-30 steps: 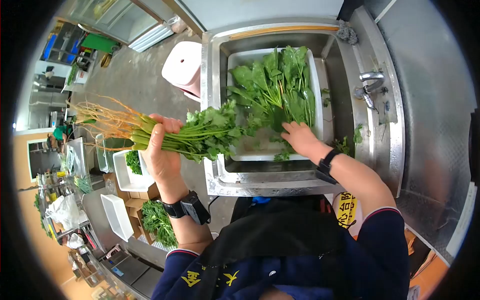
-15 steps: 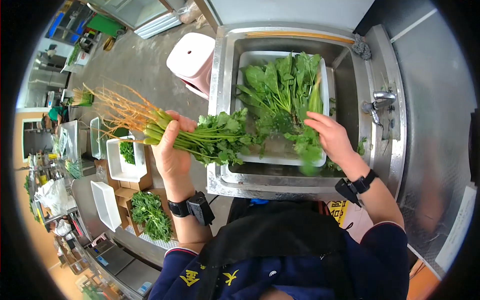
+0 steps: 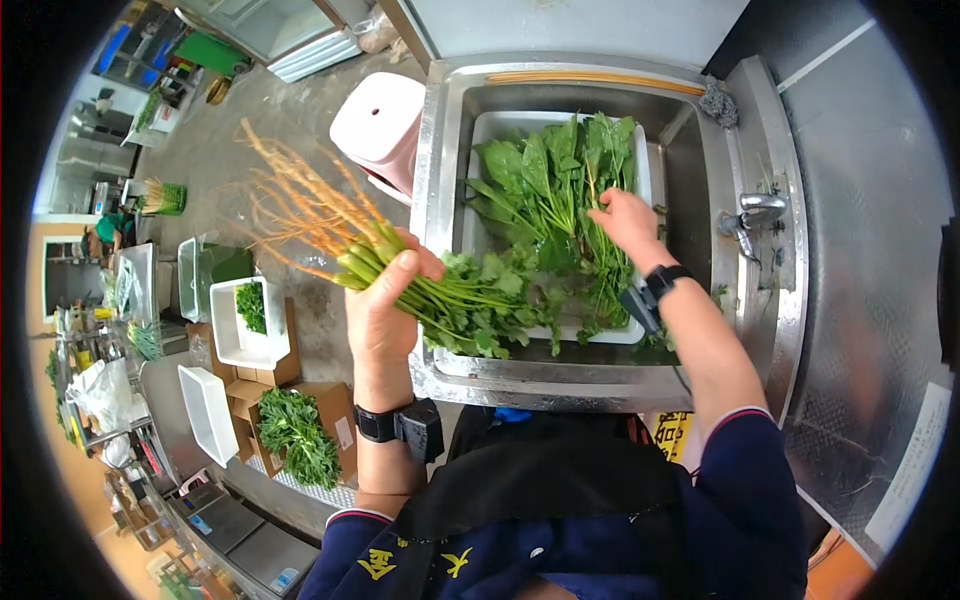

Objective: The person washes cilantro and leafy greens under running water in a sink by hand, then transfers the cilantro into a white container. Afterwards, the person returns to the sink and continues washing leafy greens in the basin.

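My left hand [image 3: 385, 300] is wrapped round a bunch of coriander [image 3: 480, 300]. Its long brownish roots [image 3: 320, 215] point up and left, while the leaves hang over the sink's near left edge. Inside the sink, my right hand [image 3: 630, 225] is closed in a pinch on a thin coriander sprig [image 3: 604, 275]. A pale root shows above those fingers and leafy stems run below. Broad-leaved greens [image 3: 540, 165] lie in a white basin [image 3: 642, 165] just left of that hand. The fingertips of my right hand are partly hidden.
The basin stands in a metal sink [image 3: 437, 130] with a tap [image 3: 755, 215] on the right. A pinkish-white stool [image 3: 375, 120] is beyond its left side. Lower left are white tubs [image 3: 210, 410] and a cardboard box holding greens [image 3: 300, 435].
My left hand has moved right and slightly down with the coriander, its roots swinging upward. My right hand has moved up and left, from loosely extended fingers to a pinch on a sprig.
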`<state>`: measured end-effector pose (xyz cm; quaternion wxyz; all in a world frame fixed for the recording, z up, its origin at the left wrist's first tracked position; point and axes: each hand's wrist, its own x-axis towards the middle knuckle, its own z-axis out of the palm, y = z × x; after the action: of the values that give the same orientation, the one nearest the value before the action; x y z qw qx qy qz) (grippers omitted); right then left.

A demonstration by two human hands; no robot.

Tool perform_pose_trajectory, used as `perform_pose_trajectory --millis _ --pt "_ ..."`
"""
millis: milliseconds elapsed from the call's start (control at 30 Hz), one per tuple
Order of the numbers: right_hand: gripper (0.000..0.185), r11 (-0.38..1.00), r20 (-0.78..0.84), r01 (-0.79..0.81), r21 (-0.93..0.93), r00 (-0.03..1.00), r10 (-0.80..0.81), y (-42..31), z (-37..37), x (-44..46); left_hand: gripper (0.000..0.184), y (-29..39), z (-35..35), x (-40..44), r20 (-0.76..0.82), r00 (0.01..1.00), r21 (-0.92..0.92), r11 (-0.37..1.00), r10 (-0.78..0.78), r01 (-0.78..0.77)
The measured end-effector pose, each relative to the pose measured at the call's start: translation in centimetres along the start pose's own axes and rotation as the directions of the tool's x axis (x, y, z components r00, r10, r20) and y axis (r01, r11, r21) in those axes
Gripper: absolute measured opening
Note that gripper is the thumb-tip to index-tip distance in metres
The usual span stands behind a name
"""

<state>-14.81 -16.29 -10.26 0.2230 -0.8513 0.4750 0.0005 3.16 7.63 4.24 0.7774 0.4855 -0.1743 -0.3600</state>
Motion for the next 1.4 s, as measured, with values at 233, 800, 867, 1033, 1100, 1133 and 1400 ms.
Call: perform_pose_trajectory --millis 233,800,867,1033,1100,1133,1400 --pt "0.021 0.914 0.051 -0.033 0.405 0.999 0.013 0.3 -0.9 -0.3 0.027 -2.2 2.4 0.7 0.002 0.974 0.03 0.974 -0.225 0.225" --pt "0.02 0.611 -0.381 0.312 0.727 0.924 -0.019 -5.6 -6.5 -12.1 0.022 -9.9 9.2 0.7 0.248 0.931 0.399 0.904 -0.267 0.153" --pt "0.024 0.649 -0.355 0.278 0.708 0.935 -0.013 -4.1 -7.6 -14.3 0.017 -9.8 8.5 1.2 0.208 0.951 0.438 0.891 -0.23 0.12" --pt "0.037 0.928 -0.49 0.163 0.335 0.871 0.024 5.3 -14.0 -22.2 0.013 -8.5 5.5 3.7 0.063 0.979 0.271 0.947 -0.194 0.17" --pt "0.038 0.965 -0.38 0.027 0.26 0.922 0.077 8.5 -13.5 -25.3 0.013 -7.9 5.1 3.7 0.062 0.978 0.27 0.947 -0.198 0.175" --pt "0.035 0.981 -0.282 0.008 0.194 0.958 0.048 9.9 -11.9 -26.6 0.013 -7.5 5.1 3.7 0.082 0.976 0.271 0.947 -0.2 0.171" --pt "0.019 0.808 -0.051 -0.053 0.587 0.993 0.102 8.8 -10.6 -22.0 0.016 -7.2 6.9 3.3 0.147 0.958 0.24 0.948 -0.248 0.208"
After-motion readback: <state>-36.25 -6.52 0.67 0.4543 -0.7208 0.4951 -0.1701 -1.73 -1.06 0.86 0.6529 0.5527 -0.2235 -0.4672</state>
